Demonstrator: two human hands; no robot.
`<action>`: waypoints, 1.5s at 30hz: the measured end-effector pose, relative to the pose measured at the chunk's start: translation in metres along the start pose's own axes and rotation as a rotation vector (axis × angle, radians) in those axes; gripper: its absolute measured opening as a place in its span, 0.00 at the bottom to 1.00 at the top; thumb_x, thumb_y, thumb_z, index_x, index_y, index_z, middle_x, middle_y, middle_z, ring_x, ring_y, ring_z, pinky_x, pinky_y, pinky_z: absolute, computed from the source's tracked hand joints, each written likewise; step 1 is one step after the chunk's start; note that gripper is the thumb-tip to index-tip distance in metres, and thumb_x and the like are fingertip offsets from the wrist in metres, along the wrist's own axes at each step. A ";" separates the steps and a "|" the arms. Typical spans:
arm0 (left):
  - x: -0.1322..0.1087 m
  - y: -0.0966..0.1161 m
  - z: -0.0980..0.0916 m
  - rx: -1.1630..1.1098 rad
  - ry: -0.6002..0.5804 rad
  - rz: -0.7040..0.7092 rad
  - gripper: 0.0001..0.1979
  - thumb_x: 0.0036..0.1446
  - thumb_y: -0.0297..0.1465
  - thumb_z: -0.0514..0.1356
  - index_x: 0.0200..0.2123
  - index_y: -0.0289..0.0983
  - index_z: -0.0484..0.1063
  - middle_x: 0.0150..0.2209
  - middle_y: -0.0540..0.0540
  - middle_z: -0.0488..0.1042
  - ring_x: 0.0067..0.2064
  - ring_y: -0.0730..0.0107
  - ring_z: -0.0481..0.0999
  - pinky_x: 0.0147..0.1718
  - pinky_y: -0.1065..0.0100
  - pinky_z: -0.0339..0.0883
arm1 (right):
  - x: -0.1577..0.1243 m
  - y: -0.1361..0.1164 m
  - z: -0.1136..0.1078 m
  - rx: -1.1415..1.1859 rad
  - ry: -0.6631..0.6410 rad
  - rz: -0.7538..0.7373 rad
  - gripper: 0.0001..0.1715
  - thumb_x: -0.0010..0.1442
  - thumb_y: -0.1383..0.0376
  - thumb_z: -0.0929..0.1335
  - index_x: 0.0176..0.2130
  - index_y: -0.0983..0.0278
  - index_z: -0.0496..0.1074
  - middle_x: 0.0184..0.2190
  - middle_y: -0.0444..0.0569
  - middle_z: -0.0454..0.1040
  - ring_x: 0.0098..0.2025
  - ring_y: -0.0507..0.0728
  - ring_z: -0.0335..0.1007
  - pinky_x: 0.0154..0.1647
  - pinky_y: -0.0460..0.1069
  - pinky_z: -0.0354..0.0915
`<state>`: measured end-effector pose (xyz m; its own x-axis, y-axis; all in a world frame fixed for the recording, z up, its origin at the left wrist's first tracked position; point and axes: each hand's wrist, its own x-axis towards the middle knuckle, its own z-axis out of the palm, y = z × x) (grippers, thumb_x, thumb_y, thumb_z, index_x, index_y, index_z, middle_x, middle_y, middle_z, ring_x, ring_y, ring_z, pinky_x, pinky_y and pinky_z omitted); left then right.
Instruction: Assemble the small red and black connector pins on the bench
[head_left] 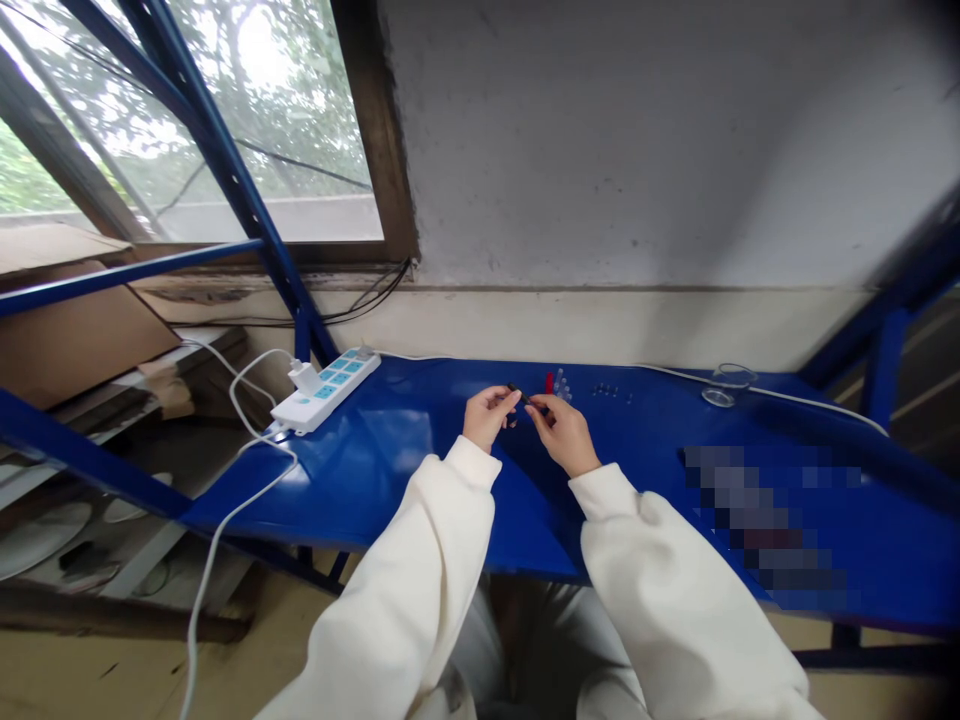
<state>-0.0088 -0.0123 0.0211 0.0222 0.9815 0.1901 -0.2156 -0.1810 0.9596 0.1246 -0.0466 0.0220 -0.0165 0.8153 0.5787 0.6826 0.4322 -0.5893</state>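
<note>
My left hand [489, 415] and my right hand [562, 430] meet above the blue table. Between their fingertips is a small dark stick-like piece [519, 392], pinched from both sides. It is too small for me to tell its exact kind. Just behind my right hand lie a red piece [549, 383] and several clear little tubes [561, 382]. Farther right, several tiny clear pieces [604, 390] are spread on the tabletop. Part of the tubes is hidden behind my right hand.
A white power strip [330, 388] with a plug in it stands at the table's left, its cable hanging over the edge. Clear round containers [720, 396] sit at the back right. A blurred-out patch [772, 530] covers something on the blue table [360, 480].
</note>
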 end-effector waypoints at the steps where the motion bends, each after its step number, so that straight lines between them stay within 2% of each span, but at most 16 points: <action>1: 0.000 0.000 0.000 -0.002 0.020 0.009 0.17 0.40 0.38 0.64 0.30 0.31 0.70 0.19 0.51 0.67 0.17 0.82 0.61 0.14 0.76 0.54 | 0.000 0.000 -0.003 -0.002 -0.019 -0.005 0.16 0.57 0.58 0.60 0.38 0.64 0.69 0.32 0.49 0.73 0.25 0.50 0.63 0.30 0.46 0.61; 4: 0.001 0.002 0.000 -0.031 0.091 0.040 0.16 0.41 0.39 0.63 0.29 0.32 0.69 0.22 0.50 0.68 0.19 0.81 0.64 0.14 0.77 0.54 | -0.001 0.005 -0.014 -0.015 -0.077 -0.023 0.13 0.55 0.59 0.62 0.35 0.64 0.70 0.32 0.50 0.71 0.27 0.51 0.64 0.31 0.47 0.61; 6: 0.000 0.003 0.001 -0.019 0.118 0.059 0.15 0.42 0.39 0.62 0.28 0.32 0.68 0.24 0.49 0.68 0.21 0.80 0.65 0.14 0.77 0.54 | -0.002 0.012 -0.023 -0.015 -0.093 0.028 0.12 0.53 0.59 0.63 0.32 0.65 0.69 0.30 0.50 0.70 0.27 0.51 0.64 0.30 0.47 0.61; 8: -0.002 0.001 0.005 0.074 0.093 0.087 0.14 0.43 0.38 0.61 0.28 0.33 0.68 0.23 0.50 0.69 0.22 0.79 0.65 0.16 0.76 0.56 | -0.003 0.023 -0.031 0.020 -0.110 0.154 0.12 0.52 0.58 0.63 0.32 0.65 0.68 0.24 0.46 0.69 0.24 0.51 0.63 0.28 0.46 0.61; 11: -0.007 -0.004 0.018 0.341 -0.004 0.195 0.10 0.44 0.34 0.61 0.27 0.34 0.69 0.23 0.50 0.70 0.23 0.80 0.65 0.24 0.74 0.61 | -0.004 0.038 -0.038 -0.006 -0.148 0.303 0.10 0.50 0.59 0.65 0.30 0.64 0.67 0.23 0.46 0.71 0.26 0.52 0.66 0.29 0.45 0.60; 14: -0.011 -0.010 0.035 0.626 -0.079 0.259 0.06 0.43 0.31 0.60 0.26 0.35 0.70 0.24 0.51 0.71 0.24 0.79 0.65 0.26 0.74 0.60 | -0.004 0.045 -0.037 -0.131 -0.144 0.401 0.07 0.48 0.62 0.66 0.28 0.64 0.68 0.25 0.46 0.72 0.29 0.53 0.68 0.29 0.45 0.59; 18: -0.011 -0.017 0.052 0.835 -0.081 0.210 0.03 0.44 0.30 0.59 0.23 0.36 0.68 0.22 0.51 0.70 0.25 0.77 0.67 0.25 0.73 0.58 | -0.005 0.044 -0.032 -0.255 -0.168 0.452 0.05 0.48 0.64 0.66 0.29 0.63 0.68 0.27 0.47 0.73 0.31 0.53 0.69 0.28 0.44 0.56; 26: -0.009 -0.027 0.050 1.072 -0.023 0.241 0.03 0.45 0.30 0.58 0.23 0.37 0.68 0.24 0.49 0.70 0.29 0.71 0.68 0.29 0.70 0.59 | -0.004 0.035 -0.025 -0.386 -0.215 0.493 0.08 0.52 0.62 0.65 0.34 0.61 0.69 0.30 0.48 0.74 0.34 0.55 0.70 0.27 0.44 0.55; 34: -0.008 -0.036 0.047 1.144 -0.067 0.237 0.03 0.44 0.30 0.60 0.24 0.37 0.68 0.25 0.46 0.69 0.31 0.65 0.68 0.31 0.66 0.60 | -0.007 0.039 -0.021 -0.469 -0.238 0.503 0.11 0.52 0.59 0.65 0.34 0.62 0.71 0.31 0.51 0.74 0.35 0.58 0.71 0.28 0.46 0.57; 38: -0.014 -0.028 0.046 1.074 -0.046 0.320 0.09 0.45 0.30 0.60 0.33 0.37 0.67 0.28 0.46 0.69 0.33 0.66 0.67 0.34 0.66 0.60 | -0.008 0.039 -0.022 -0.468 -0.230 0.505 0.13 0.51 0.58 0.65 0.35 0.63 0.72 0.32 0.52 0.74 0.35 0.57 0.71 0.29 0.46 0.59; 41: -0.020 -0.022 0.046 1.068 -0.077 0.404 0.14 0.49 0.29 0.57 0.42 0.38 0.67 0.32 0.46 0.69 0.35 0.66 0.67 0.36 0.66 0.60 | -0.007 0.037 -0.023 -0.476 -0.246 0.516 0.13 0.52 0.58 0.65 0.35 0.63 0.72 0.32 0.53 0.74 0.34 0.58 0.71 0.30 0.47 0.59; 45: -0.024 -0.020 0.045 1.138 -0.147 0.407 0.14 0.52 0.28 0.54 0.43 0.38 0.69 0.34 0.44 0.70 0.36 0.64 0.67 0.37 0.65 0.60 | -0.007 0.034 -0.024 -0.495 -0.261 0.520 0.13 0.52 0.59 0.64 0.35 0.62 0.71 0.33 0.53 0.74 0.35 0.58 0.71 0.31 0.48 0.60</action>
<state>0.0392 -0.0347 0.0065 0.2787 0.8374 0.4701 0.7449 -0.4975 0.4446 0.1655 -0.0464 0.0112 0.2664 0.9578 0.1081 0.8966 -0.2051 -0.3924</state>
